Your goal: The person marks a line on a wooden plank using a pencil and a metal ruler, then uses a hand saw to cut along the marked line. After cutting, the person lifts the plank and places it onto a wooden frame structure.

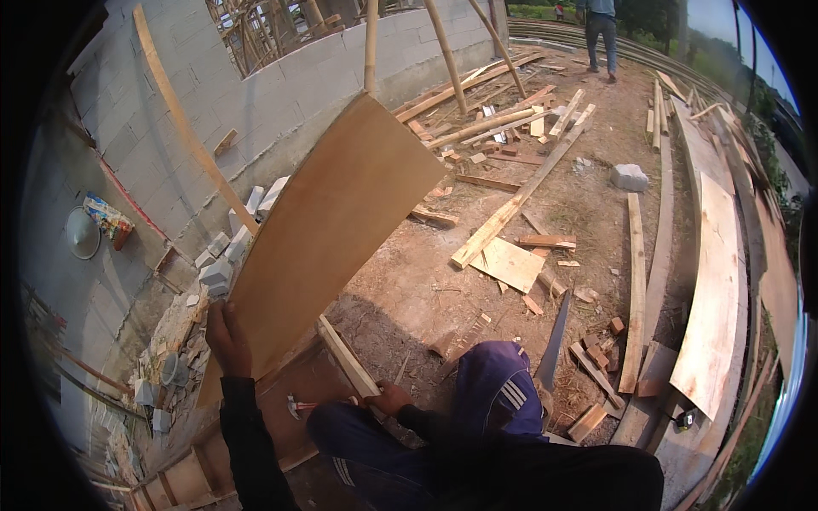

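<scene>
A large brown plywood sheet (328, 230) stands tilted, its top leaning up and to the right. My left hand (224, 339) grips its lower left edge. My right hand (388, 398) is closed on the near end of a pale wooden batten (345, 358) that runs along the sheet's lower edge. My knees in blue trousers (494, 387) are drawn up in front of me. A hand saw (552, 345) lies on the dirt just right of my knee.
A grey block wall (213, 111) curves along the left. Loose concrete blocks (226, 251) and rubble lie at its foot. Planks, offcuts and bamboo poles litter the dirt ground. Long plywood strips (716, 298) lie on the right. A person (601, 34) stands far back.
</scene>
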